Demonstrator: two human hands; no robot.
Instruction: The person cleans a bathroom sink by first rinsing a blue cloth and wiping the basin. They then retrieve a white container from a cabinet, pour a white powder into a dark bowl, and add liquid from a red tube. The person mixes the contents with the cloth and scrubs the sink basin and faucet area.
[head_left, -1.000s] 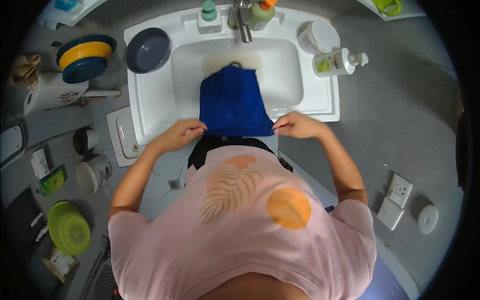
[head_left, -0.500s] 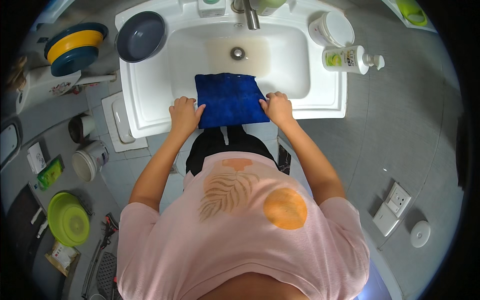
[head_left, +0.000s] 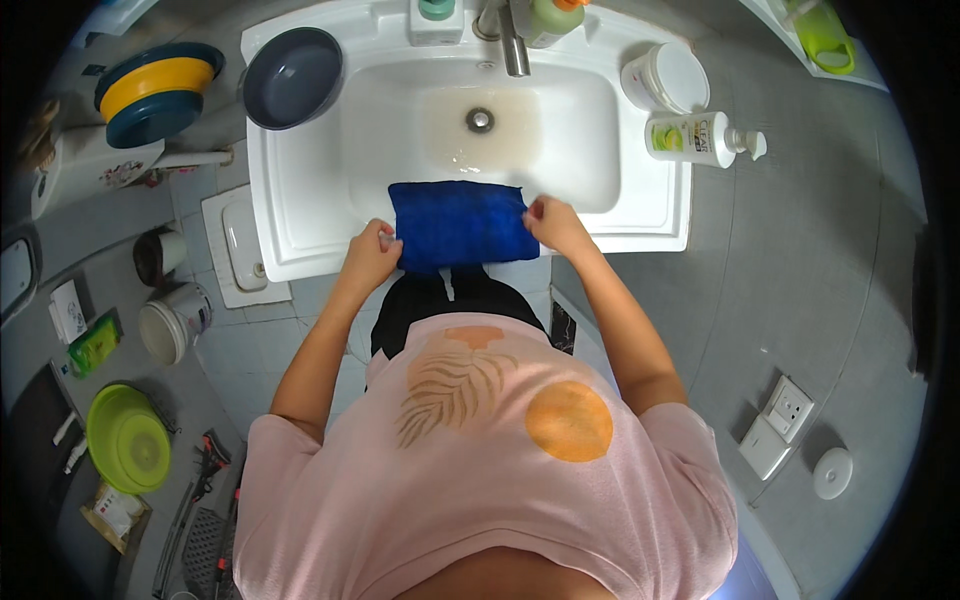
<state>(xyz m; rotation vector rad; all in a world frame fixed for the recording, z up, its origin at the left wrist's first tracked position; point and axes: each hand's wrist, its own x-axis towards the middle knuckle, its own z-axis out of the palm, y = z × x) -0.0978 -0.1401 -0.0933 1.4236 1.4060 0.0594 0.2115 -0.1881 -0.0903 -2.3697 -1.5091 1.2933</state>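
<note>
A wet-looking dark blue towel lies as a flat rectangle across the front rim of the white sink. My left hand pinches its left edge between thumb and fingers. At the opposite edge, my right hand grips the towel near its far right corner, fingers curled. Behind the towel, a little cloudy water stands in the basin around the drain.
A grey bowl rests on the sink's left ledge. On the right ledge are a white tub and a white pump bottle. The metal faucet reaches over the basin from the back, between two soap bottles.
The towel's far edge has come toward me, so the towel looks shorter. My fingers, earlier stretched along its sides, now curl onto its edges.
</note>
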